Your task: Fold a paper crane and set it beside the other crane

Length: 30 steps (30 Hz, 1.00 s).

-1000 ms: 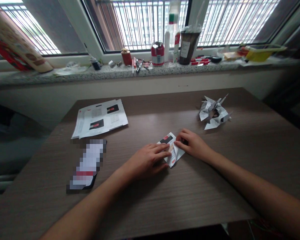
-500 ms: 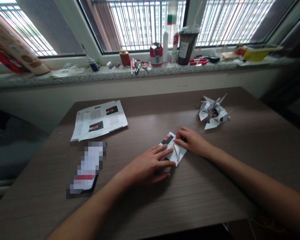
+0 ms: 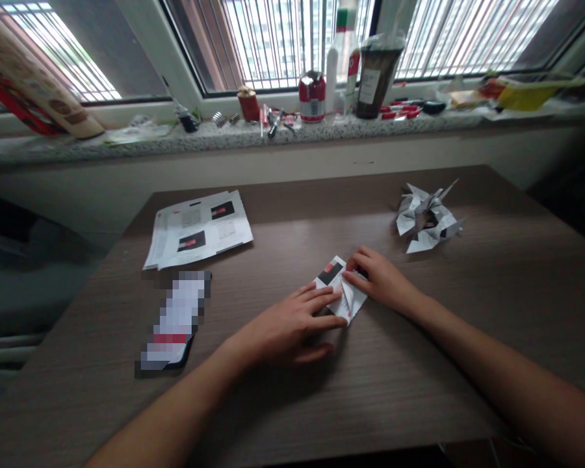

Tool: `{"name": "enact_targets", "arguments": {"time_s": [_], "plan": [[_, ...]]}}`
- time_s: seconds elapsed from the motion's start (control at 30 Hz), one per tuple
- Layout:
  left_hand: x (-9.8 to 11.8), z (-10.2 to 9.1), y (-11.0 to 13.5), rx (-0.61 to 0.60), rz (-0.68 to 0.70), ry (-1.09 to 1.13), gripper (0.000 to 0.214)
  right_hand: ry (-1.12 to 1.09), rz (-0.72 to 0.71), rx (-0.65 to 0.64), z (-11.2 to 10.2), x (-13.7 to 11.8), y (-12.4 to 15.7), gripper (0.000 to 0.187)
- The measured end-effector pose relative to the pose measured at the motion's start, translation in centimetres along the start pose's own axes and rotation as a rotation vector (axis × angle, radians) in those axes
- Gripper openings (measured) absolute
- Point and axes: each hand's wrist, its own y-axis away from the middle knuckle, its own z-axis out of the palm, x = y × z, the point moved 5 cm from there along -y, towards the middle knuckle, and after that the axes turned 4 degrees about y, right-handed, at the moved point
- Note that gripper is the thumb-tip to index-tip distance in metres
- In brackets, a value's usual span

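Observation:
A small folded printed paper (image 3: 340,290) lies flat near the middle of the brown wooden table (image 3: 419,377). My left hand (image 3: 292,325) rests on its lower left edge with fingers stretched out flat, pressing it down. My right hand (image 3: 377,279) lies on the paper's right side, fingers curled and pressing its edge with the fingertips. Part of the paper is hidden under both hands.
A pile of folded paper shapes (image 3: 426,218) sits at the back right of the table. Printed sheets (image 3: 199,227) lie at the back left, with a phone (image 3: 175,322) in front of them. The windowsill (image 3: 127,146) holds a red can (image 3: 312,97), bottles and small clutter.
My left hand slid slightly down and right along the paper's lower edge. The right hand stayed on the paper. The camera view shifted a little.

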Motion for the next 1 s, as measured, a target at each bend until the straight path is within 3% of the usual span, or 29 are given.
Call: {"name": "enact_targets", "arguments": {"time_s": [0.67,0.9,1.0], "plan": [[0.34,-0.4,-0.03,0.029,-0.041,0.023,0.033,0.081,0.041,0.063,0.79,-0.4,0.07,0.01],[0.15,0.01,-0.08,-0.001,-0.008,-0.001,0.035,0.085,0.031,0.074,0.82,-0.36,0.09,0.01],[0.07,0.08,-0.05,-0.012,-0.013,0.006,0.045,0.087,0.04,0.074,0.77,-0.44,0.01,0.011]]}}
